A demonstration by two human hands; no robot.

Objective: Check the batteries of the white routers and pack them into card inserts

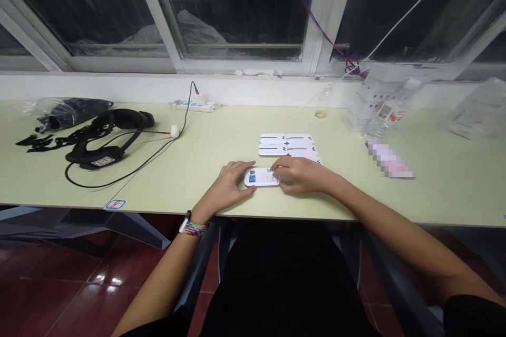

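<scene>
A small white box [261, 177] with a blue label lies on the pale green table [197, 168] near its front edge. My left hand [229, 185] curls round the box's left end, fingers closed on it. My right hand [302, 174] grips the right end, fingertips pressed on the top edge. Just behind the hands lie several flat white cards [286, 145] in a small grid.
A black headset with strap and cable [106, 139] and a dark plastic bag [67, 110] lie at the left. A white power strip [193, 106] sits by the wall. Stacked white boxes [369, 108], a clear bottle [389, 113] and a clear packet [480, 110] stand at right.
</scene>
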